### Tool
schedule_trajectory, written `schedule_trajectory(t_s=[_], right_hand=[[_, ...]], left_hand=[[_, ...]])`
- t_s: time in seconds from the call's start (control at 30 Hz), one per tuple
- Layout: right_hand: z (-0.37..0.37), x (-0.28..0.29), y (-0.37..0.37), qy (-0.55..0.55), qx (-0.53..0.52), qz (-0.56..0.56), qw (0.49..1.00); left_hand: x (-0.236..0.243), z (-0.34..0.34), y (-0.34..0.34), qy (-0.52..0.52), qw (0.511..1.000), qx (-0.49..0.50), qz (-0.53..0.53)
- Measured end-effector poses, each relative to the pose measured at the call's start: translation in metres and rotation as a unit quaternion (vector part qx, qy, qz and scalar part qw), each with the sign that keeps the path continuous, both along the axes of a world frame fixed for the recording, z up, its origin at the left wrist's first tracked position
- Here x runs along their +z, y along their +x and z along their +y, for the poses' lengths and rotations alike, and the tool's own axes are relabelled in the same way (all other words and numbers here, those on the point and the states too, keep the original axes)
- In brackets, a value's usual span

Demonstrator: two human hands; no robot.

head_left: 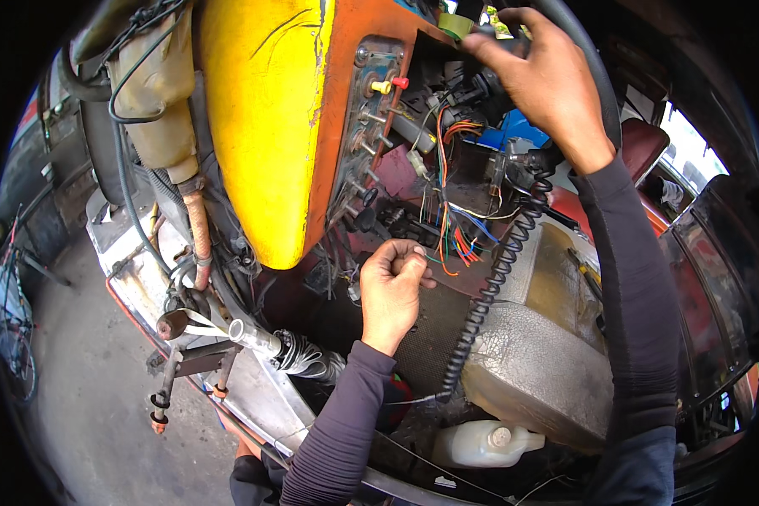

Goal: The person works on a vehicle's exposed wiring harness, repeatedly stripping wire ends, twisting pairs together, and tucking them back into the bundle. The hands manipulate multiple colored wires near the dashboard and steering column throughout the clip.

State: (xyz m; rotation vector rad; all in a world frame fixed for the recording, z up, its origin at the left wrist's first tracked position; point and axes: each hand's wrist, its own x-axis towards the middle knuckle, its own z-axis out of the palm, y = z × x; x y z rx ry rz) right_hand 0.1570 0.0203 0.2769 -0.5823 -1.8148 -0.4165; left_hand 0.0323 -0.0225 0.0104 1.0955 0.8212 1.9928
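Low in the cab, my left hand [392,291] is closed, thumb and forefinger pinched at the end of a thin green wire [431,257]. That wire runs toward a loose bundle of coloured wires [460,240] with orange, red, blue and white ends. Higher up, by the steering wheel [594,55], my right hand [557,84] has its thumb and fingers spread. Its fingertips are close beside a yellow-green roll of tape [455,25] at the dashboard's top; whether they touch it I cannot tell. A white connector [417,162] hangs among the wires.
A yellow and orange panel [266,126] with switches [379,87] stands at left. A black coiled cable [489,312] hangs before a grey engine cover [540,363]. Below lies a white plastic jug [485,444]. A metal step [202,358] juts out over the concrete floor [101,405].
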Motion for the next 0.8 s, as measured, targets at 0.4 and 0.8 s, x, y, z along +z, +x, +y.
schedule_trajectory(t_s=[0.4,0.8], right_hand=[[-0.073,-0.135,0.072,-0.574,0.235,-0.038,0.784],[-0.062,-0.175,0.041,-0.579,0.171,-0.090,0.792]], left_hand=[[0.000,0.001,-0.005,-0.003,1.000,0.011,0.000],[0.006,-0.004,-0.003,0.003,1.000,0.006,0.002]])
